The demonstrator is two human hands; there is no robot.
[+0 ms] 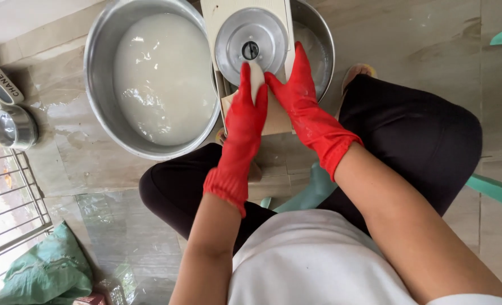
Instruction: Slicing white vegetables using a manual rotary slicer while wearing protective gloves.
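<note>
Landmark: the large round steel basin [101,73], holding cloudy white liquid, on the floor.

Just right of the basin: a cream board-mounted slicer with a round steel disc [251,39] and a dark hub at its centre. It lies across a second steel bowl [320,42], mostly hidden, further right of the basin.

Both hands wear red rubber gloves. Left hand [245,116] and right hand [299,93] meet at the disc's lower edge, right of the basin. Between them sits a pale, smooth white root piece [256,79], touching the disc. Left grip: fingers closed along the piece's left side, holding it. Right grip: fingers laid flat against its right side and the board, pressing, not wrapped.

Judgement on doing this well: keep the piece square to the disc, push with flat fingers rather than tips, and keep the glove fabric back from the disc edge. Wet gloves on a smooth piece may slip, so steady, even pressure seems wise. The board should bear firmly on the bowl rim so it does not shift.

Surface: pale tiled floor [420,34], wet and glossy left of and below the basin.

Smaller things: a green crumpled bag [47,271] far below-left of the basin, a metal wire grate [8,197] left, a small steel cup [13,127] just left.
</note>
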